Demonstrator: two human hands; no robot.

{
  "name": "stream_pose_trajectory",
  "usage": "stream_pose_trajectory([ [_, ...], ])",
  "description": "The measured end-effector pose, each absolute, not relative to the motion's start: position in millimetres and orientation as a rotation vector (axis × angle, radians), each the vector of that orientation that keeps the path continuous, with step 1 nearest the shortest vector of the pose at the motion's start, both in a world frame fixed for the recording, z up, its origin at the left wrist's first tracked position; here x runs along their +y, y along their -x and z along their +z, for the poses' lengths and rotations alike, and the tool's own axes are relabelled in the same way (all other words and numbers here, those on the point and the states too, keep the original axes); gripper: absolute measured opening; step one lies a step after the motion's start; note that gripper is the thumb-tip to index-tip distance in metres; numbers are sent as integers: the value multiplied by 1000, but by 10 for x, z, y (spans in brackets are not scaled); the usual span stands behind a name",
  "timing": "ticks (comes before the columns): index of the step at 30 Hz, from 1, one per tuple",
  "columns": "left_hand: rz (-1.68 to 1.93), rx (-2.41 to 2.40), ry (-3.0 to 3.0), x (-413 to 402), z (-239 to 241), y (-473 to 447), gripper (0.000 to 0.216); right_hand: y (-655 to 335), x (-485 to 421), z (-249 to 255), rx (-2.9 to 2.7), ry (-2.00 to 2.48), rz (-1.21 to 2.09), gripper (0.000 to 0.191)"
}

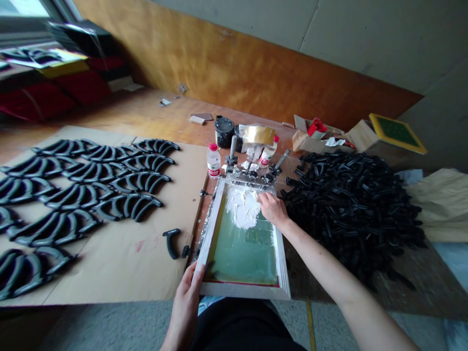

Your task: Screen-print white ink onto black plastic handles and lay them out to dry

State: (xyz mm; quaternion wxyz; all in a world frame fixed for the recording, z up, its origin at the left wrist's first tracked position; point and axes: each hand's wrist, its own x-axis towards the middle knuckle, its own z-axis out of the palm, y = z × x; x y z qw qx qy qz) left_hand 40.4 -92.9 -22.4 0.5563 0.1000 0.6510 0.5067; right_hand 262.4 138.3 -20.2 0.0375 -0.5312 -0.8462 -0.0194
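We grip with our left hand [187,297], low and near us, thumb on top. Our right arm [321,265] reaches forward, our right hand's [272,208] fingers bent.

We're looking thru one head-worn cam, set above the wearer's dark clothing [241,326] & facing fwd and down, w/ the framed screen [241,258] near ctr, L hand [187,296] & R hand [272,209] all at close range. Our view's wide: the surface [144,108] spreads to both sides, floor [117,326] runs along the btm, & wood panel [219,63], grey wall [365,39] and window [24,9] (top L) sit farther off. Our angle's skewed, w/ the panel's top edge slanting down to R.
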Motion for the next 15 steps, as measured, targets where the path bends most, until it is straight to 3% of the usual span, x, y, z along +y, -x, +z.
stream_pose_trajectory([
  [6, 1217, 1559, -227, -898, -112, -430, 61, -2161, 1471, -297, -2665, 1554, -48, 24],
  [11, 1185, 1529, -207, -905, -152, -424, 60, -2413, 1464, -211, -2714, 1350, 65, 27],
  [15, 1172, 1525, -191, -910, -174, -418, 61, -2436, 1516, -195, -2638, 1441, 47, 26],
])
